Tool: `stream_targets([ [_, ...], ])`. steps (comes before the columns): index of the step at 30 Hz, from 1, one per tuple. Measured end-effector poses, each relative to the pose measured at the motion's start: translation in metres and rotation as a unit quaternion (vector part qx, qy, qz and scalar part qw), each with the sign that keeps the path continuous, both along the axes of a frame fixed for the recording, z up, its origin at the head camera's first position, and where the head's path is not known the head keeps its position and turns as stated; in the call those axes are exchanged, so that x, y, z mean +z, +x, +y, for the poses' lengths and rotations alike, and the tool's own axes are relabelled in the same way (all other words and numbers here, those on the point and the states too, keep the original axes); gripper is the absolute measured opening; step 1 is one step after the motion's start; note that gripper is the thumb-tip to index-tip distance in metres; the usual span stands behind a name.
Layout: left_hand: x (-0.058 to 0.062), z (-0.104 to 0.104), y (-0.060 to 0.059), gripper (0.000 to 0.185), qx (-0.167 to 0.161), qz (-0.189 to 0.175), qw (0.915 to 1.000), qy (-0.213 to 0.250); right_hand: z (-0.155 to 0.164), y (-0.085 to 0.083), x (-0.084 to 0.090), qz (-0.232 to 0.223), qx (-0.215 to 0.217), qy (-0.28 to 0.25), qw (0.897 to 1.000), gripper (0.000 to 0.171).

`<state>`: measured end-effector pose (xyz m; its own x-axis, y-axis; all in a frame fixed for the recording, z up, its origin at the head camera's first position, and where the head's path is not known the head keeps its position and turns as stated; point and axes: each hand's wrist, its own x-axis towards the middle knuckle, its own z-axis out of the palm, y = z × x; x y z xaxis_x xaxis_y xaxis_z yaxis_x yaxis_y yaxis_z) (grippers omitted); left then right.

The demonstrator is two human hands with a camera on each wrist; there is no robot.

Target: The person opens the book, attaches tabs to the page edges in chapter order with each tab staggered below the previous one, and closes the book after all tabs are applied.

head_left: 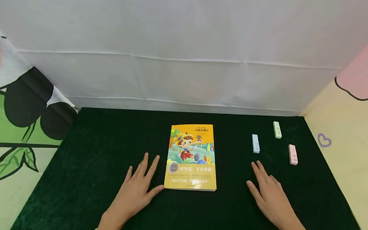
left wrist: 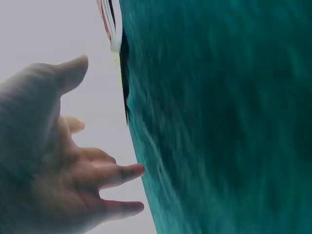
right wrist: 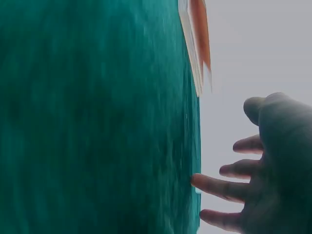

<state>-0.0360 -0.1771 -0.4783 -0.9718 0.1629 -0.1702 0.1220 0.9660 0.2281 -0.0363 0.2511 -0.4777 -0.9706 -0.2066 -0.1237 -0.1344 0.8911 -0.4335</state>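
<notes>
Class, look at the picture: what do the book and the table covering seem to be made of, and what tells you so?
The book: paper with a glossy printed softcover, judging by the thin spine, page edges and sheen. The table covering: dark green cloth, probably velvet or felt, matte with a mottled, fuzzy nap.

Head view high, facing down at the table [head_left: 101, 202]; both wrist views close, sideways along its cloth.

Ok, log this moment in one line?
left hand: flat, open, thumb by book | right hand: flat, open on cloth | three small boxes: untouched
</notes>
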Motion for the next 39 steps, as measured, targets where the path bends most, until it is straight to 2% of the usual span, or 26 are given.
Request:
stream_targets([
  [8,-0.001,0.015,-0.001,0.089,-0.004,-0.019,0.9997,0.014,-0.035,0.001,-0.003,0.015,-0.009,-0.02,1.0,0.057],
  [14,-0.002,0.021,-0.002,0.085,-0.027,-0.026,0.9985,0.039,-0.062,0.002,-0.005,-0.013,-0.029,-0.064,0.997,0.052],
  [20,0.001,0.023,-0.004,0.081,-0.032,-0.036,0.9979,0.045,-0.084,0.005,-0.006,-0.036,-0.036,-0.09,0.995,0.051],
  [25,0.003,0.025,-0.006,0.077,-0.039,-0.039,0.9976,0.042,-0.095,0.002,-0.006,-0.038,-0.025,-0.096,0.994,0.052],
  [32,0.004,0.027,-0.011,0.075,-0.067,-0.03,0.9966,0.037,-0.107,-0.004,-0.003,-0.03,-0.009,-0.105,0.994,0.053],
  [36,0.005,0.027,-0.014,0.076,-0.072,-0.033,0.9961,0.039,-0.115,-0.005,-0.001,-0.026,-0.012,-0.089,0.996,0.054],
  [39,0.006,0.027,-0.015,0.075,-0.075,-0.038,0.9955,0.043,-0.121,-0.004,0.0,-0.005,-0.017,-0.069,0.997,0.057],
])
